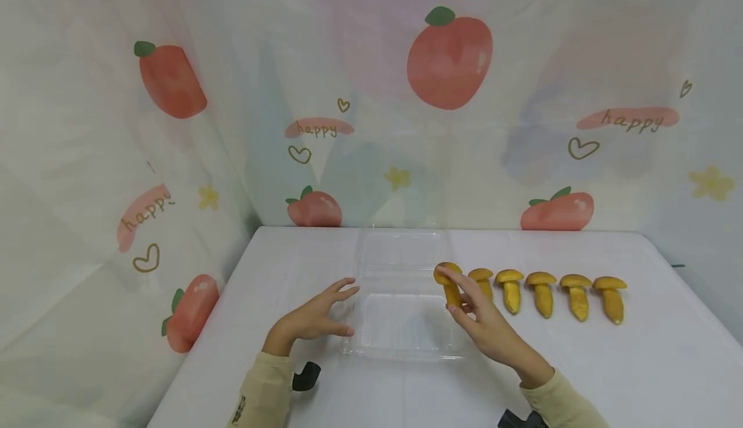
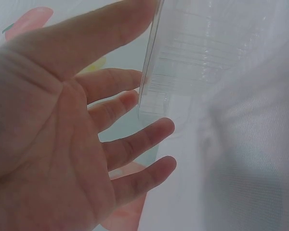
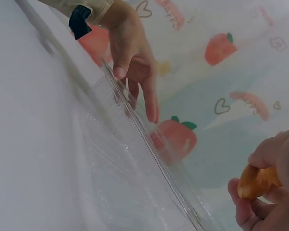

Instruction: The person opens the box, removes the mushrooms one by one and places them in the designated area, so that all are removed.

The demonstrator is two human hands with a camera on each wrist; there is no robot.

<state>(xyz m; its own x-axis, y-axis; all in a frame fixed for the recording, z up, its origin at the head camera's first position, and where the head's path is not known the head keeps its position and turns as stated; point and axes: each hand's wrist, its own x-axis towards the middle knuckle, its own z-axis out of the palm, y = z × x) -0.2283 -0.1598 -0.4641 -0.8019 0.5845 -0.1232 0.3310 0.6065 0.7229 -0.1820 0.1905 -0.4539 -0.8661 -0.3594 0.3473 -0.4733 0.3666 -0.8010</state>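
A yellow-brown mushroom [image 1: 451,291] is pinched between the thumb and fingers of my right hand [image 1: 484,325], its cap up, over the right edge of a clear plastic container [image 1: 400,321]. In the right wrist view part of the mushroom [image 3: 253,183] shows between the fingertips. My left hand [image 1: 313,315] is at the container's left side, fingers spread and holding nothing. In the left wrist view its thumb and fingertips [image 2: 166,126] are right at the container's rim [image 2: 147,72]. The container stands with its lid [image 1: 403,251] folded back behind it.
Several more mushrooms [image 1: 543,296] lie in a row to the right of the container, caps away from me; the nearest [image 1: 482,280] is partly behind my right hand. A white cloth covers the table [image 1: 656,363]. Behind it hangs a printed curtain [image 1: 371,93].
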